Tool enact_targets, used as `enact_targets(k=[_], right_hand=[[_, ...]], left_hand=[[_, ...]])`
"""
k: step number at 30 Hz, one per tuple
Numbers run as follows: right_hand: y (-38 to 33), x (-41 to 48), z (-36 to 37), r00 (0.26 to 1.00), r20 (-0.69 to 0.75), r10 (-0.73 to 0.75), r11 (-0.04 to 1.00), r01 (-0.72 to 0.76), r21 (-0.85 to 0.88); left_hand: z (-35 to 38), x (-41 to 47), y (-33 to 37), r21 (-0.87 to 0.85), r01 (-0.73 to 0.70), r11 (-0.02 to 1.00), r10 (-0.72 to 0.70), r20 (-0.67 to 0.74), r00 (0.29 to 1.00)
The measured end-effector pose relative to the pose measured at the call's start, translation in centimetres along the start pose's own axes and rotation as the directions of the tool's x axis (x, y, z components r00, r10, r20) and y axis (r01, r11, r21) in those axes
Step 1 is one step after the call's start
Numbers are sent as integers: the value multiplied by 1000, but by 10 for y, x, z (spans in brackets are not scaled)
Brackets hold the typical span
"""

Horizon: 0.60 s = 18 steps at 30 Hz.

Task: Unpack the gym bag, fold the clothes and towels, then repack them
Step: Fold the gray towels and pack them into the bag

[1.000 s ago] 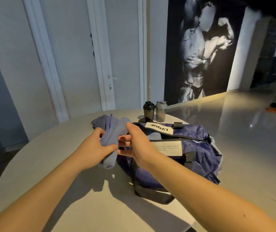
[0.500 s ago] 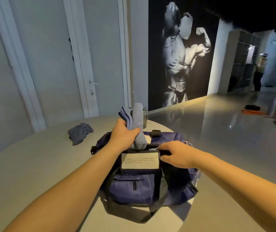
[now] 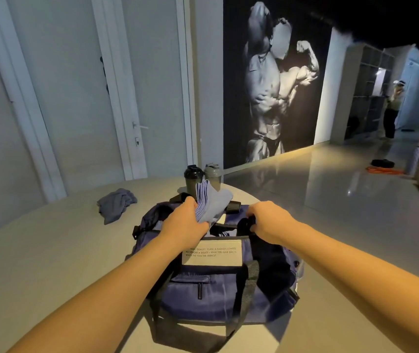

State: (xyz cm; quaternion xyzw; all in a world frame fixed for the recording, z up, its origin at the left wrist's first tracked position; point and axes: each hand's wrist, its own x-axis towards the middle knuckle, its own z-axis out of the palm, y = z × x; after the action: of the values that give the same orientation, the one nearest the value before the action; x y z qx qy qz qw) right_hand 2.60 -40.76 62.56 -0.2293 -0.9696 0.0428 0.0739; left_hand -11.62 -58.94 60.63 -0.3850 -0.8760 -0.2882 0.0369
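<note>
So that its mouth is apparently kept open for repacking, the gym bag (image 3: 211,289) at lower centre is gripped at its rim by the right hand (image 3: 267,220), fingers curled, while the folded cloth (image 3: 212,203) is clasped above the opening by the left hand (image 3: 185,222). A second earlier, both hands were on the cloth.
</note>
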Motion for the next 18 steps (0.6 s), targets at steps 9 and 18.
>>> enact_targets(k=[9, 18], right_hand=[[-16, 32, 5, 994, 14, 104, 979, -100, -180], [7, 54, -12, 964, -91, 251, 888, -191, 419]], left_hand=[[4, -5, -13, -78, -29, 997, 27, -30, 999], [-6, -2, -21, -160, -163, 974, 174, 55, 983]])
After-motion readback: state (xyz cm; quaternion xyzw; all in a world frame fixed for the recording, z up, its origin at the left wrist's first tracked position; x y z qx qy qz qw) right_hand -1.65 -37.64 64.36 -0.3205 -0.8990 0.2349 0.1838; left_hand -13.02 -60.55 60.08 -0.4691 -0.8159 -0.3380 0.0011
